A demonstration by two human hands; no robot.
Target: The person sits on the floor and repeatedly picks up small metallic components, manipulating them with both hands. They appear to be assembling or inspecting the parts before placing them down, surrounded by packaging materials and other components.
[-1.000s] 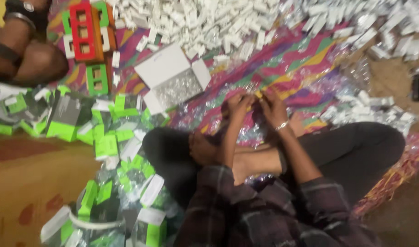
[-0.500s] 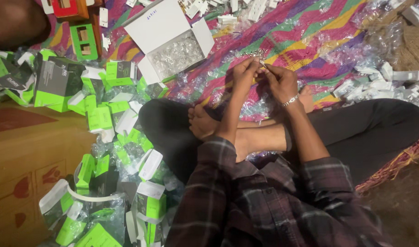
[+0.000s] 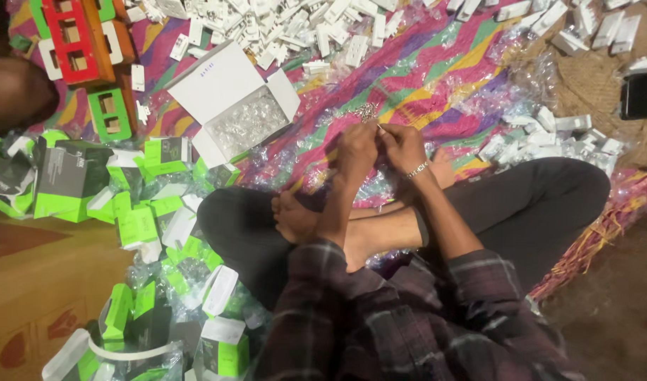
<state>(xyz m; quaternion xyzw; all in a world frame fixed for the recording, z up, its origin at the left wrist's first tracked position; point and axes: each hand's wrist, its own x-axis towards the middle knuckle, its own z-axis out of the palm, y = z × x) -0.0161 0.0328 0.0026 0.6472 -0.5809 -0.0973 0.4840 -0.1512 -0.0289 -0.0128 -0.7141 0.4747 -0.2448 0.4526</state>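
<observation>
while a large heap of loose white parts [image 3: 267, 25] is still lying unsorted along the top of the striped mat [image 3: 436, 63], a good many green and white boxes [image 3: 143, 212] are already being kept in a pile at the person's left, so the work is judged to be partway through, with much left. a white open box [image 3: 235, 106] with small clear pieces inside is being kept just ahead of the crossed legs. the left hand [image 3: 355, 148] and the right hand [image 3: 402, 147] are being held together, touching, above the shins. the fingers [image 3: 371, 132] of both are being pinched narrow around something very small between them; what it is cannot be told. a little cluster of small metal bits [image 3: 366, 111] is lying on the mat just beyond the fingertips.
</observation>
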